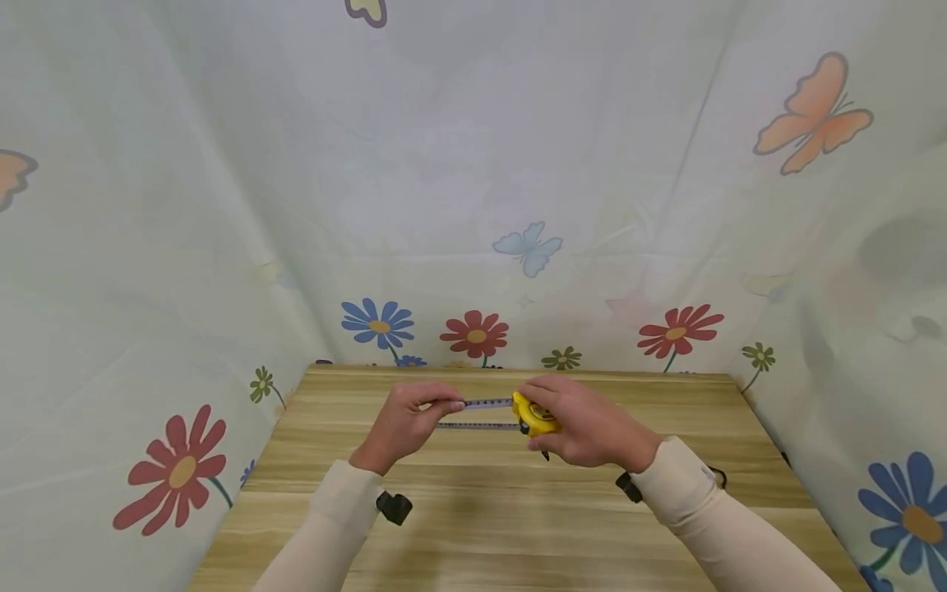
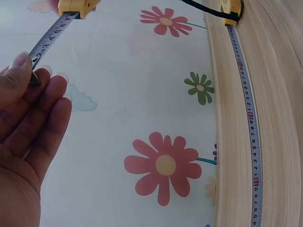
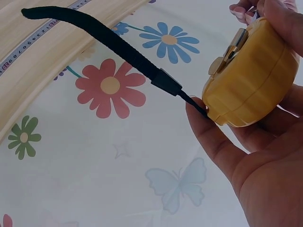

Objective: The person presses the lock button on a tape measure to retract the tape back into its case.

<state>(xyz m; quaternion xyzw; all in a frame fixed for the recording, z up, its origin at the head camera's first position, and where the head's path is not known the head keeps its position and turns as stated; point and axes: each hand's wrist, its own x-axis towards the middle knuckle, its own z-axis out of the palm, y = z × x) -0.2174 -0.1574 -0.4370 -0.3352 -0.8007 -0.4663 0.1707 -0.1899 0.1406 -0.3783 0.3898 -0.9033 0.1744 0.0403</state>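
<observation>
My right hand [image 1: 592, 419] grips a yellow tape measure [image 1: 534, 415], its fingers and thumb around the case in the right wrist view. A short length of blade [image 1: 488, 404] comes out of it. My left hand [image 1: 407, 419] pinches the blade's metal end between thumb and fingers, the other fingers loosely extended in the left wrist view. A black wrist strap [image 3: 128, 54] hangs from the held case. Below, a second numbered blade [image 2: 251, 118] lies along the table, leading to another yellow case [image 2: 232, 10] at the top of the left wrist view.
The wood-grain table [image 1: 473, 526] stretches beneath both hands. A pale sheet [image 1: 473, 164] printed with flowers and butterflies rises behind the table and along its sides. Black camera mounts [image 1: 394, 507] sit at the wrists.
</observation>
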